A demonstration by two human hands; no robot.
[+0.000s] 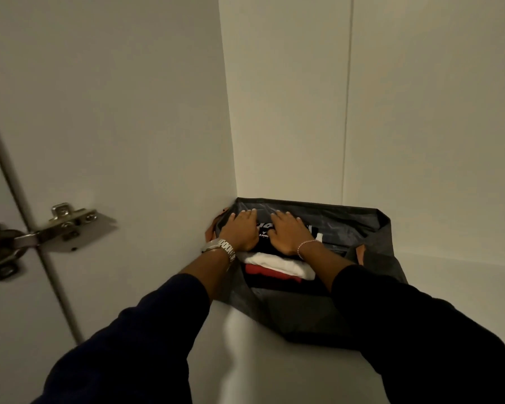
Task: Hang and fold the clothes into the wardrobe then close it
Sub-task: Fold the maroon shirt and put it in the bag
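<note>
- Your left hand [242, 232] and right hand [289, 233] lie flat, fingers straight, pressing the folded black garment [264, 235].
- It tops a white [274, 264] and red [270, 274] stack in the dark bag [353, 220], wardrobe shelf [449, 275] corner.

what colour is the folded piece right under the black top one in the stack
White, with a red one beneath it; seen in the head view.

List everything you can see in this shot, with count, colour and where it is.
bag: one, dark grey, in the wardrobe's back left corner on the shelf
folded clothes: a stack, black on top, then white, then red, inside the bag
hinge: one, silver, on the left wall
shelf: one, white, under the bag
watch: one, silver, left wrist
bracelet: one, silver, right wrist
left hand: flat on the black top
right hand: flat beside it
</note>
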